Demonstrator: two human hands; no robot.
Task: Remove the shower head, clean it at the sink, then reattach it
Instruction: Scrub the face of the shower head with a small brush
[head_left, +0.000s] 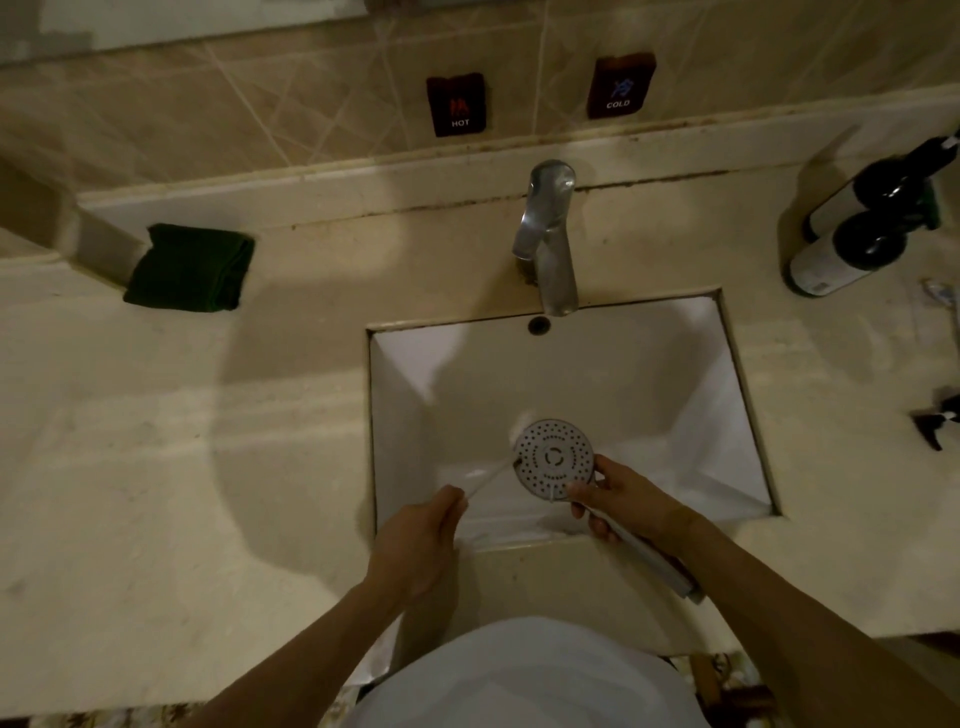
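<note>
The round grey shower head (554, 457) faces up over the white rectangular sink (675, 374), its nozzle holes showing. My right hand (621, 499) grips its neck, and the white handle (654, 558) runs back toward my body past the sink's near rim. My left hand (423, 535) pinches a thin white brush (488, 477), a toothbrush by its look, whose tip touches the left edge of the spray face. The chrome faucet (548, 239) stands behind the basin; no water stream is visible.
A folded dark green cloth (189, 267) lies on the beige counter at back left. Two dark pump bottles (862, 228) stand at back right, a small dark object (935, 418) at the right edge. HOT (457, 104) and COLD (619, 85) labels sit on the tiled wall.
</note>
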